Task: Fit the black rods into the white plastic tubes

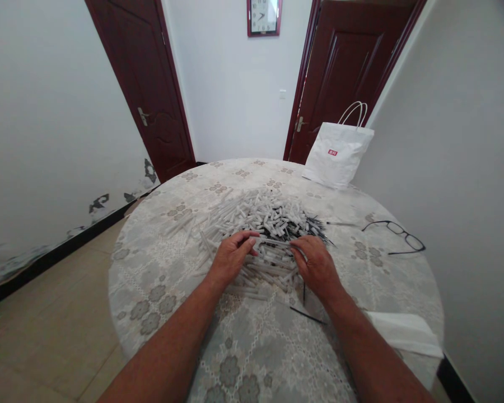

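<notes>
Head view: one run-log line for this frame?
left hand: on pen tube pile | right hand: on pile, grip unclear | glasses right | paper bag far

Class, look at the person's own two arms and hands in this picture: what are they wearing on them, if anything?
Nothing shows on them. Both forearms are bare from the bottom edge of the picture to the wrists, with no sleeve in view. The left hand and the right hand are bare too: no gloves, and no watch, bracelet or ring can be seen on the parts that show.

Clock (pixel 264 17) cropped at top, both doors too — fingertips hidden (in pile (pixel 260 224))
</notes>
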Demonstrator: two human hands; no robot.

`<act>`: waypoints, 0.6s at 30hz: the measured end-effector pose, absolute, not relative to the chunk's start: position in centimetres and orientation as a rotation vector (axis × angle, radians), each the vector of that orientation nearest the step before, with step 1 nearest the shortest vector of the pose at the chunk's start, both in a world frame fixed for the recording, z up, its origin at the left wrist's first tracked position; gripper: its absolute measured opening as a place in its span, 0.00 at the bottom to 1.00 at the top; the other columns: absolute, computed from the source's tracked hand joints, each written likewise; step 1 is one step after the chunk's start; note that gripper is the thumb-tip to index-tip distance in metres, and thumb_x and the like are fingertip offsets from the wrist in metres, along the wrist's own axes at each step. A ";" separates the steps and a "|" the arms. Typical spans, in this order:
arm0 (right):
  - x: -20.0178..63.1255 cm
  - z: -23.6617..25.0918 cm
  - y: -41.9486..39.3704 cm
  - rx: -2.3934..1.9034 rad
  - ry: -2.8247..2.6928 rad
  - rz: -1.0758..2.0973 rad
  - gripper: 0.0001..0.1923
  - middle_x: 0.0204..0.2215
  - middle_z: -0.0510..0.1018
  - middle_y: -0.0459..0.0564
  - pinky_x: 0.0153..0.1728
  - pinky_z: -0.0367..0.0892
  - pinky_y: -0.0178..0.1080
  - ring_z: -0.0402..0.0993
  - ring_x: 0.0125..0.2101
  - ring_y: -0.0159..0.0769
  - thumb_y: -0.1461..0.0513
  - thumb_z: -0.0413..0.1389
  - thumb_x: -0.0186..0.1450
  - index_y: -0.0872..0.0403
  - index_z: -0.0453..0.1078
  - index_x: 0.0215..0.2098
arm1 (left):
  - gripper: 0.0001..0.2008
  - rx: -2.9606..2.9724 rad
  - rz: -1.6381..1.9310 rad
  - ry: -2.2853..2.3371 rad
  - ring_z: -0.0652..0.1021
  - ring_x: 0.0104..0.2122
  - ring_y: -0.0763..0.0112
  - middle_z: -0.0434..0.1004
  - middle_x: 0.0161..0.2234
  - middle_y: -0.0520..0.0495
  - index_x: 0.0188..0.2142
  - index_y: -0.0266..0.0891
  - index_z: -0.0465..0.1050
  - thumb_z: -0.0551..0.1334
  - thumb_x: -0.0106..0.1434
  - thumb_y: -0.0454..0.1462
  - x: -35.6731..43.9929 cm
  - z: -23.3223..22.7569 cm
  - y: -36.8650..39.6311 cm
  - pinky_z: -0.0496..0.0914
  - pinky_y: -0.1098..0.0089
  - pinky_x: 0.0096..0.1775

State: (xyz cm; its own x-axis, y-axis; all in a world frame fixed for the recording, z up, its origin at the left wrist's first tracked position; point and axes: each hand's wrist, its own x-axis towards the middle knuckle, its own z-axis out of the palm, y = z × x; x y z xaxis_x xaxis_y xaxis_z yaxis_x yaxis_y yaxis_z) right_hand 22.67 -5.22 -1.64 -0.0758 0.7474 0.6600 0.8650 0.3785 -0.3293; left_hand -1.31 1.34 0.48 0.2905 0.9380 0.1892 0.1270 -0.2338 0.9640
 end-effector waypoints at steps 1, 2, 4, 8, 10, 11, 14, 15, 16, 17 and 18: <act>22.7 -1.7 -5.2 -1.398 -1.850 -0.191 0.08 0.41 0.77 0.55 0.48 0.67 0.47 0.70 0.44 0.45 0.64 0.54 0.71 0.52 0.73 0.45 | 0.14 1.601 1.068 0.998 0.82 0.30 0.66 0.80 0.29 0.51 0.46 0.42 0.80 0.62 0.65 0.44 -1.3 0.5 1.4 0.71 0.70 0.38; 22.8 -1.7 -5.2 -1.398 -1.851 -0.194 0.08 0.41 0.77 0.55 0.47 0.67 0.48 0.70 0.44 0.45 0.64 0.54 0.71 0.52 0.73 0.45 | 0.14 1.601 1.069 0.998 0.82 0.30 0.66 0.80 0.29 0.52 0.46 0.43 0.80 0.62 0.65 0.44 -1.3 0.5 1.4 0.71 0.70 0.38; 22.8 -1.7 -5.2 -1.401 -1.854 -0.196 0.08 0.41 0.77 0.55 0.47 0.67 0.47 0.69 0.43 0.45 0.64 0.54 0.71 0.52 0.73 0.45 | 0.13 1.615 1.066 0.995 0.82 0.30 0.66 0.80 0.29 0.51 0.45 0.43 0.80 0.63 0.65 0.44 -1.3 0.4 1.3 0.71 0.70 0.38; 22.5 -1.4 -5.2 -1.406 -1.876 -0.181 0.08 0.40 0.76 0.55 0.47 0.67 0.47 0.69 0.43 0.45 0.63 0.53 0.71 0.52 0.74 0.45 | 0.14 1.654 1.047 0.977 0.81 0.29 0.67 0.81 0.31 0.50 0.45 0.43 0.81 0.63 0.64 0.44 -1.0 0.3 1.1 0.71 0.70 0.37; 22.4 -1.2 -5.3 -1.409 -1.884 -0.176 0.09 0.40 0.76 0.55 0.47 0.67 0.46 0.69 0.43 0.45 0.63 0.53 0.71 0.52 0.74 0.45 | 0.14 1.662 1.037 0.975 0.80 0.29 0.67 0.82 0.30 0.50 0.46 0.42 0.81 0.63 0.64 0.44 -0.9 0.3 1.1 0.71 0.70 0.37; 22.3 -1.1 -5.3 -1.409 -1.888 -0.173 0.09 0.40 0.76 0.56 0.47 0.67 0.46 0.69 0.44 0.45 0.63 0.53 0.71 0.53 0.74 0.44 | 0.14 1.659 1.033 0.976 0.80 0.29 0.66 0.82 0.30 0.49 0.46 0.42 0.81 0.64 0.64 0.44 -0.9 0.3 1.1 0.71 0.70 0.36; 22.2 -0.8 -5.5 -1.397 -1.915 -0.146 0.09 0.40 0.75 0.55 0.48 0.67 0.46 0.69 0.44 0.44 0.64 0.52 0.72 0.53 0.74 0.45 | 0.15 1.639 1.018 0.972 0.81 0.29 0.66 0.81 0.31 0.49 0.45 0.41 0.81 0.63 0.64 0.45 -0.9 0.4 1.1 0.72 0.69 0.37; 22.2 -0.7 -5.5 -1.393 -1.929 -0.130 0.09 0.40 0.75 0.55 0.47 0.67 0.46 0.69 0.43 0.44 0.64 0.52 0.72 0.54 0.74 0.45 | 0.15 1.632 1.007 0.968 0.81 0.30 0.66 0.82 0.32 0.49 0.45 0.41 0.80 0.63 0.64 0.45 -0.9 0.4 1.1 0.72 0.69 0.37; 22.2 -0.6 -5.6 -1.390 -1.942 -0.115 0.09 0.40 0.75 0.55 0.47 0.67 0.45 0.69 0.43 0.44 0.64 0.51 0.72 0.54 0.73 0.45 | 0.16 1.624 0.994 0.965 0.82 0.30 0.66 0.82 0.33 0.49 0.46 0.40 0.80 0.63 0.64 0.46 -0.9 0.4 1.1 0.72 0.69 0.38; 22.2 -0.6 -5.6 -1.391 -1.953 -0.102 0.09 0.39 0.74 0.55 0.46 0.67 0.45 0.69 0.43 0.44 0.64 0.51 0.72 0.54 0.73 0.45 | 0.17 1.614 0.980 0.964 0.82 0.31 0.65 0.82 0.35 0.49 0.46 0.40 0.79 0.62 0.64 0.46 -0.9 0.4 1.0 0.72 0.69 0.38; 22.2 -0.5 -5.6 -1.392 -1.964 -0.089 0.09 0.39 0.74 0.55 0.46 0.66 0.45 0.69 0.42 0.44 0.64 0.51 0.72 0.55 0.73 0.45 | 0.17 1.603 0.968 0.962 0.82 0.32 0.65 0.82 0.36 0.48 0.47 0.39 0.78 0.62 0.65 0.46 -0.9 0.4 1.0 0.73 0.68 0.39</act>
